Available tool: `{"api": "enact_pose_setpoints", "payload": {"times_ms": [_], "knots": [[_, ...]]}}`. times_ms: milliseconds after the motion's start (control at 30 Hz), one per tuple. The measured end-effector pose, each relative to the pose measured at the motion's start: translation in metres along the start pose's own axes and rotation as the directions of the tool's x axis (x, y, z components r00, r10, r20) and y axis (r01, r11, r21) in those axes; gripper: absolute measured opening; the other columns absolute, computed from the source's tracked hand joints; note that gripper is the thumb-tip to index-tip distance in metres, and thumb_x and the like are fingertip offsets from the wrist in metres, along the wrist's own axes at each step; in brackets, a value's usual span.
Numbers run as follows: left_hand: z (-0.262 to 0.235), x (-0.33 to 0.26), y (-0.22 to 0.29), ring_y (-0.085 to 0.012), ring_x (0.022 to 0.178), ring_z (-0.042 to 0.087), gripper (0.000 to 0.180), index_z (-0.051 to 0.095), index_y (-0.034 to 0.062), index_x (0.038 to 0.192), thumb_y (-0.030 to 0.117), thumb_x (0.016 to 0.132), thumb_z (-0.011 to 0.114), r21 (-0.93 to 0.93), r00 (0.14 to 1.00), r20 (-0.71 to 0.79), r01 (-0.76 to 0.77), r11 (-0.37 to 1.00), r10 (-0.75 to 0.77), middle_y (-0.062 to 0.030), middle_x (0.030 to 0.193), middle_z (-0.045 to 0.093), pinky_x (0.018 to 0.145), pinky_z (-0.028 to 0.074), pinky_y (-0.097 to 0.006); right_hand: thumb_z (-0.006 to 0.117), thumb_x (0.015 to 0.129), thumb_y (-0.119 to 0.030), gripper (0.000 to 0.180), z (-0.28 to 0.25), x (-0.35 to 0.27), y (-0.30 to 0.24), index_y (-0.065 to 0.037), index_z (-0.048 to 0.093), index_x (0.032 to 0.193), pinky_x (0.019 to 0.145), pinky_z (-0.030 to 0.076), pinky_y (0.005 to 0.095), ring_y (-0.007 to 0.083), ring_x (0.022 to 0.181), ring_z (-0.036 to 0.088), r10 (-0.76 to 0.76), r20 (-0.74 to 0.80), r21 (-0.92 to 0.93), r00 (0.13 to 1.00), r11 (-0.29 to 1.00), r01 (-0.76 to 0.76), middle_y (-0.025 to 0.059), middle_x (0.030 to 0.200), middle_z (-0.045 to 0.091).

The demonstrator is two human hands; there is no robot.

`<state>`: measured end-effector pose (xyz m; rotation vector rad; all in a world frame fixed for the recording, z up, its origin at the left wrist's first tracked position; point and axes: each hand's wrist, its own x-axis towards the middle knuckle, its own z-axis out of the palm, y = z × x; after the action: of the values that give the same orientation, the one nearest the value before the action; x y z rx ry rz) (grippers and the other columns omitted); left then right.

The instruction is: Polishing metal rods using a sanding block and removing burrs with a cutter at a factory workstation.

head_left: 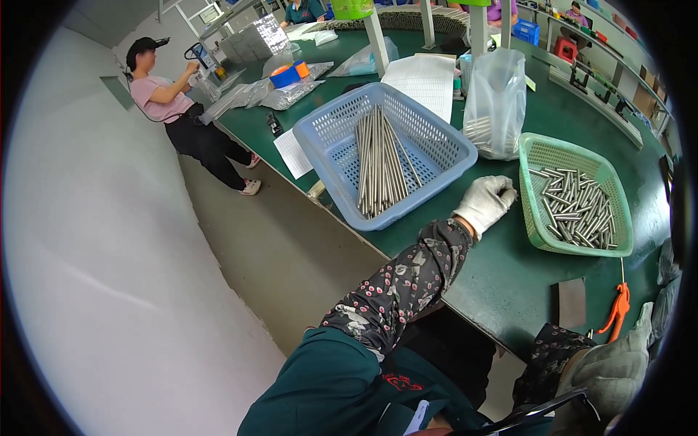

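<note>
The left hand [483,205] was curled, contents unclear, near the green basket [534,212] at frame right, whose pins [578,208] a knock could have spilled, while the right hand [609,370] stretched open, lower right.

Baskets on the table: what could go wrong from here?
The blue basket sits right by the edge of the green table; a bump might spill its long rods.
The left hand is between the baskets; its sleeve might nudge the blue one.
Short rods lie loose in the green basket; tipping could scatter them.
</note>
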<state>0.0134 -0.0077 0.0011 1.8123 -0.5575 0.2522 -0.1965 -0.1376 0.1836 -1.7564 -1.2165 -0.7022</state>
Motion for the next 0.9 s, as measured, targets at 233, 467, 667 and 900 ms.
{"api": "enact_pose_setpoints", "payload": {"times_ms": [233,467,667,900], "knots": [[0.001,-0.001,-0.004,-0.0260,0.069,0.059,0.014,0.059,0.0005,0.080,0.012,0.073,0.057,-0.053,0.999,-0.019,0.050,0.997,-0.051,-0.0150,0.074,0.060,0.063,0.046,-0.030,0.063,0.072,-0.027,0.016,-0.005,-0.062,0.015,-0.013,0.057,0.067,0.043,0.030,0.0182,0.0095,0.043,0.046,-0.119,-0.184,-0.056,0.976,0.992,0.110,0.0033,0.060,0.053],[0.016,0.005,-0.018,-0.0174,0.068,0.060,0.021,0.059,-0.0031,0.089,0.012,0.074,0.060,-0.096,0.996,0.011,0.087,0.992,-0.086,-0.0125,0.078,0.062,0.065,0.047,-0.025,0.065,0.071,-0.034,0.023,0.000,-0.032,-0.013,-0.022,0.056,0.088,0.043,0.026,0.0163,0.0074,0.045,0.046,-0.469,-0.353,-0.362,0.810,0.866,0.345,-0.0053,0.059,0.052],[0.009,0.006,-0.027,-0.0165,0.069,0.059,0.017,0.060,-0.0022,0.085,0.011,0.074,0.060,-0.073,0.999,-0.016,0.045,0.996,-0.047,-0.0116,0.077,0.062,0.067,0.046,-0.025,0.063,0.071,-0.038,0.026,0.007,-0.034,-0.034,-0.024,0.056,0.091,0.045,0.027,0.0177,0.0077,0.047,0.047,-0.470,-0.284,-0.501,0.836,0.816,0.288,-0.0066,0.061,0.053],[-0.009,-0.012,0.006,-0.0217,0.072,0.058,0.009,0.057,-0.0002,0.080,0.007,0.075,0.059,0.070,0.943,-0.089,-0.314,0.947,0.320,-0.0098,0.079,0.061,0.068,0.045,-0.029,0.061,0.072,-0.042,0.027,-0.006,-0.049,-0.103,-0.025,0.057,0.093,0.047,0.028,0.0201,0.0086,0.050,0.048,-0.361,-0.167,-0.725,0.917,0.675,0.134,-0.0068,0.063,0.054]]}}
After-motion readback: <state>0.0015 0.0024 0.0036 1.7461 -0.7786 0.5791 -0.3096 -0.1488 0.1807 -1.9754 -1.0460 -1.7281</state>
